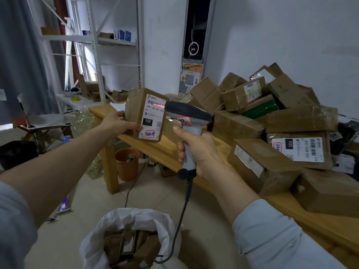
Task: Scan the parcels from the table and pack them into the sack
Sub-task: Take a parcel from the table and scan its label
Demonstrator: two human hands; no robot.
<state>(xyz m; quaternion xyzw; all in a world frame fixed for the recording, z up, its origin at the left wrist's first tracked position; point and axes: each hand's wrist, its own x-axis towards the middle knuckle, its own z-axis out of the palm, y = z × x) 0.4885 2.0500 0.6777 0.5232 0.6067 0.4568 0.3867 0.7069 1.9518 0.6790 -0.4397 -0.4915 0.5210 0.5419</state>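
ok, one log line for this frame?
phase: scanning | left hand: holds parcel | right hand: grips scanner | beam: on label barcode | sack: open, boxes inside | table: parcel pile waiting

You're in a parcel pickup depot: taped brown cardboard parcels with barcode labels (pixel 239 125) heap the long wooden table (pixel 155 152) beyond your right hand (pixel 198 154). Past your left hand (pixel 118 124) stand white metal racks (pixel 97 55), and an orange QR-code poster (pixel 191 76) hangs beyond both.
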